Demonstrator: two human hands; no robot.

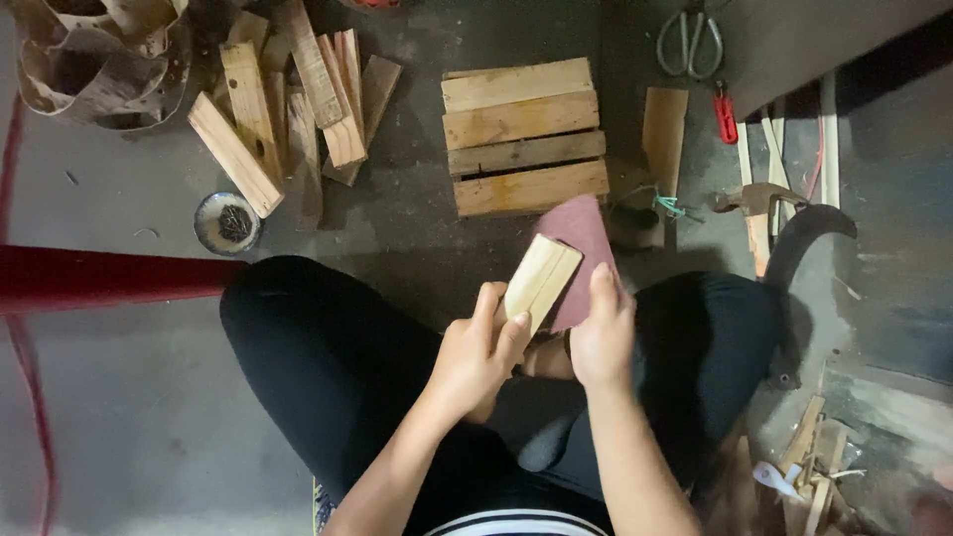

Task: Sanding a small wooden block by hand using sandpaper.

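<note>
The grey concrete floor [149, 417] fills the view, scuffed and dusty. The person sits on it in black trousers [328, 347], knees spread wide; the torso is cut off at the bottom edge. A red bar [99, 278] runs in from the left edge and ends against the left knee. Ahead of the knees lies a small slatted pallet [523, 134] of four pale boards. To its left sits a loose heap of wood offcuts [288, 99], and in the top left corner a stack of curled bark-like strips [89, 55], partly out of frame. A dark curved blade [804, 238] lies to the right, its lower end lost in shadow. Scissors [690, 42] are cut by the top edge, with a red-handled tool [726, 117] just below. A round tin [227, 222] near the left knee holds something dark, too small to make out.

The right hand [601, 337] is clenched on a maroon sheet of sandpaper [581, 248], thumb pressed on top. The left hand [476, 357] has its grip closed around a pale wooden block [541, 281], which lies tilted against the sandpaper between the knees; the block's lower end is hidden by fingers.
</note>
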